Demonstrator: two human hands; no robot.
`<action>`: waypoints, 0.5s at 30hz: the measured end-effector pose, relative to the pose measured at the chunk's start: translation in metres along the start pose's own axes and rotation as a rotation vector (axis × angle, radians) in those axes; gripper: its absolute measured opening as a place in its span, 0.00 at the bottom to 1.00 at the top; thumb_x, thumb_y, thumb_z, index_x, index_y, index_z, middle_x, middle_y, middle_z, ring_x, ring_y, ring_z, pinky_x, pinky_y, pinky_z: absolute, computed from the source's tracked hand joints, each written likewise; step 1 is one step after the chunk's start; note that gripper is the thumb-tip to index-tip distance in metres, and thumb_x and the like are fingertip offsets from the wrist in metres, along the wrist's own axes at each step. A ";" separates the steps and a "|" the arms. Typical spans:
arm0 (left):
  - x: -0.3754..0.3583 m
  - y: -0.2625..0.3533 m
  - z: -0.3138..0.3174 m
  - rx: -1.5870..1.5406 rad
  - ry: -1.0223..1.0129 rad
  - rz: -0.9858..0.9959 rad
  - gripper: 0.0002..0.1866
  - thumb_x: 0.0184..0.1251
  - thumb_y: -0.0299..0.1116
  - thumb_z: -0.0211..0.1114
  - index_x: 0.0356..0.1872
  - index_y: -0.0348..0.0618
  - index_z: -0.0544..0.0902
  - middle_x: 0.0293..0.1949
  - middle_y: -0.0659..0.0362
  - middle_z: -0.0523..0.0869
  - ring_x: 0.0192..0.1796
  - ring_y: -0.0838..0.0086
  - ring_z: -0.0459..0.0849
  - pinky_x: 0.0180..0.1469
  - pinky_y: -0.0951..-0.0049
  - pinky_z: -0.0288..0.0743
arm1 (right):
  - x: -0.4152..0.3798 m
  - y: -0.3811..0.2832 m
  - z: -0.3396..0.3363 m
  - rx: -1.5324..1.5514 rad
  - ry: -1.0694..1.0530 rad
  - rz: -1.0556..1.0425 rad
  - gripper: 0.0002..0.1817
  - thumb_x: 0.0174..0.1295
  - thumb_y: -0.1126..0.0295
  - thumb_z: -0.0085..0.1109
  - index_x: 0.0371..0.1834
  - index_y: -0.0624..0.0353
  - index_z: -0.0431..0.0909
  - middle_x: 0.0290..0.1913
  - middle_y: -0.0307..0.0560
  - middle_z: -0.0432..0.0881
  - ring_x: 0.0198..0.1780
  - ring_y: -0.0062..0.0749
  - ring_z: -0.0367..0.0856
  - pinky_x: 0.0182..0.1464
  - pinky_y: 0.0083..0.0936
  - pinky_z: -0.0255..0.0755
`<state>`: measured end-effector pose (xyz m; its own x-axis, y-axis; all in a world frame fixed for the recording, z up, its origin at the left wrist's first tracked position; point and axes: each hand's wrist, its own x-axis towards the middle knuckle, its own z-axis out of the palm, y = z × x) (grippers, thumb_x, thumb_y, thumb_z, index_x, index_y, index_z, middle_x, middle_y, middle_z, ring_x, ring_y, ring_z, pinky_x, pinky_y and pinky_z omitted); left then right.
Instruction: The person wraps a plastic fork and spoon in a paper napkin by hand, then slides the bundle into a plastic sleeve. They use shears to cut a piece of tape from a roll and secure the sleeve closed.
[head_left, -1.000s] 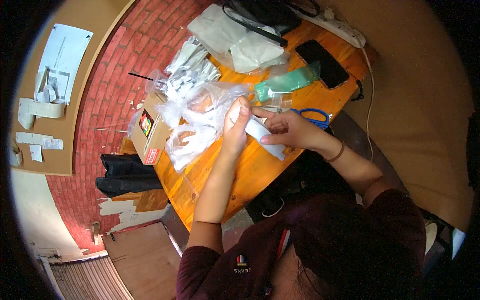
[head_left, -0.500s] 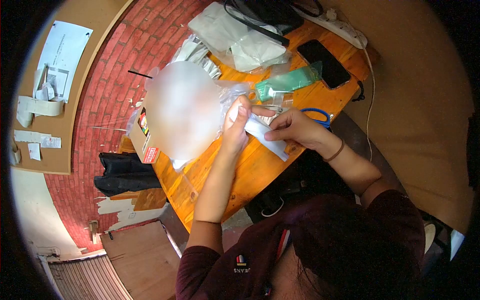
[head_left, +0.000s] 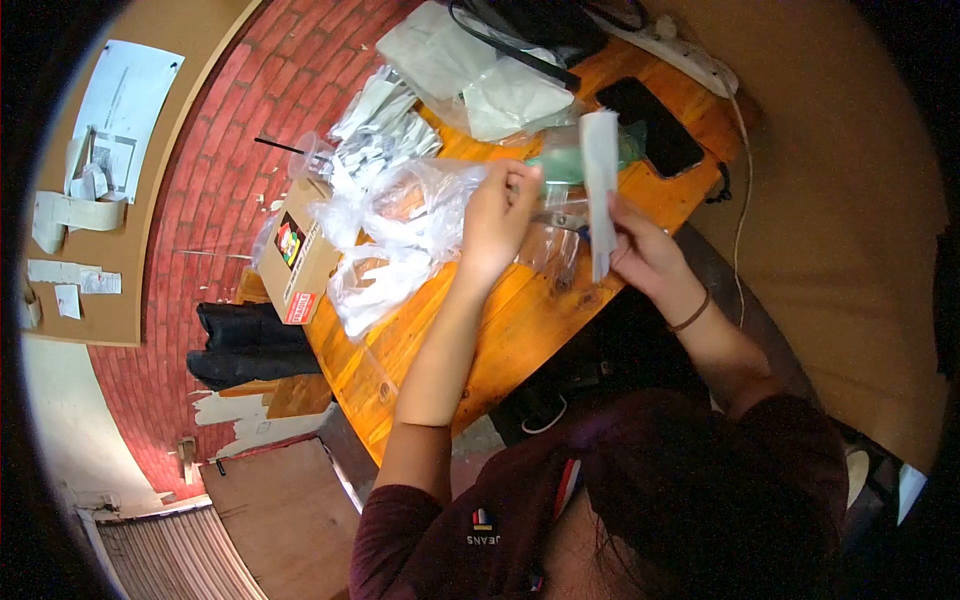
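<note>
My right hand (head_left: 645,250) pinches a white folded strip (head_left: 598,190), held upright over the table's right side; whether it is paper or fabric I cannot make out. Apart from it, my left hand (head_left: 497,215) hovers beside the plastic, its bent fingers blurred and nothing visible in them. Scissors (head_left: 562,221) lie partly hidden behind the strip, near my right hand. Crumpled clear plastic bags (head_left: 410,215) and a white bundle (head_left: 375,290) spread to the left of my left hand. A green packet (head_left: 560,165) in clear plastic is partly covered by the strip.
The wooden table (head_left: 500,350) holds a cardboard box (head_left: 295,260) with a FRAGILE label, a pile of white-grey strips (head_left: 385,130), a black phone (head_left: 650,125), a large translucent bag (head_left: 470,70) and a power strip (head_left: 690,60). A clear cup (head_left: 310,160) with a black straw stands behind the box.
The strip has left my left hand and swung upright in my right hand, which has moved slightly right. My hands are farther apart. The strip now covers part of the green packet and scissors.
</note>
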<state>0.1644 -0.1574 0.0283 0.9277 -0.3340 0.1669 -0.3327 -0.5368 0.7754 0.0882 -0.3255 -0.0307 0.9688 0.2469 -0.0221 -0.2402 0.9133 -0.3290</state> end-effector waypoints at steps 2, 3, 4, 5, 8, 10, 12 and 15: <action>0.001 0.004 0.005 0.189 -0.044 -0.038 0.17 0.60 0.44 0.63 0.32 0.37 0.79 0.27 0.54 0.82 0.26 0.67 0.79 0.30 0.70 0.71 | -0.001 -0.008 -0.006 0.075 -0.017 -0.113 0.12 0.68 0.67 0.49 0.51 0.60 0.71 0.43 0.43 0.81 0.44 0.27 0.81 0.50 0.26 0.75; 0.002 0.003 0.011 0.251 -0.055 -0.060 0.16 0.60 0.43 0.64 0.31 0.37 0.80 0.27 0.54 0.82 0.25 0.66 0.79 0.30 0.70 0.71 | 0.000 -0.013 -0.009 0.052 -0.040 -0.145 0.13 0.67 0.66 0.50 0.51 0.59 0.71 0.44 0.42 0.80 0.46 0.26 0.80 0.51 0.27 0.74; 0.004 0.001 0.015 0.313 -0.066 -0.081 0.15 0.59 0.42 0.64 0.30 0.37 0.80 0.26 0.53 0.82 0.25 0.65 0.79 0.29 0.70 0.71 | -0.001 -0.015 -0.011 0.065 -0.027 -0.151 0.13 0.67 0.66 0.51 0.51 0.59 0.71 0.44 0.42 0.80 0.45 0.26 0.80 0.51 0.27 0.74; 0.005 -0.003 0.017 0.277 -0.061 -0.062 0.16 0.58 0.42 0.65 0.29 0.37 0.80 0.25 0.54 0.82 0.25 0.64 0.79 0.30 0.70 0.71 | -0.002 -0.017 -0.013 0.078 -0.014 -0.159 0.13 0.67 0.66 0.51 0.51 0.59 0.71 0.43 0.42 0.80 0.45 0.26 0.80 0.51 0.27 0.74; 0.010 -0.010 0.021 0.215 -0.045 -0.017 0.15 0.56 0.41 0.67 0.27 0.36 0.81 0.24 0.55 0.83 0.26 0.64 0.80 0.30 0.71 0.71 | -0.004 -0.018 -0.015 0.072 0.010 -0.175 0.13 0.66 0.65 0.52 0.51 0.58 0.71 0.43 0.41 0.80 0.45 0.26 0.80 0.51 0.27 0.74; 0.014 -0.012 0.016 0.237 -0.018 -0.006 0.14 0.55 0.39 0.68 0.27 0.36 0.82 0.23 0.55 0.83 0.26 0.66 0.80 0.30 0.72 0.71 | -0.005 -0.017 -0.016 0.060 0.018 -0.175 0.13 0.66 0.66 0.52 0.51 0.58 0.71 0.43 0.41 0.80 0.45 0.25 0.79 0.50 0.26 0.73; 0.019 -0.025 0.016 0.031 0.005 0.036 0.12 0.54 0.36 0.69 0.28 0.36 0.82 0.22 0.54 0.82 0.24 0.67 0.80 0.29 0.72 0.71 | -0.005 -0.016 -0.016 0.060 0.022 -0.169 0.13 0.66 0.66 0.52 0.51 0.58 0.71 0.43 0.41 0.80 0.45 0.25 0.79 0.51 0.26 0.73; 0.018 -0.027 0.008 -0.012 -0.020 0.012 0.09 0.59 0.33 0.65 0.29 0.35 0.82 0.20 0.60 0.81 0.23 0.79 0.77 0.27 0.79 0.69 | -0.003 -0.014 -0.019 0.069 -0.022 -0.169 0.13 0.67 0.66 0.52 0.51 0.59 0.71 0.44 0.41 0.80 0.45 0.25 0.79 0.51 0.26 0.73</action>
<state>0.1883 -0.1556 0.0053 0.9199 -0.3563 0.1641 -0.3418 -0.5229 0.7808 0.0900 -0.3451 -0.0444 0.9943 0.0941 0.0494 -0.0781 0.9624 -0.2603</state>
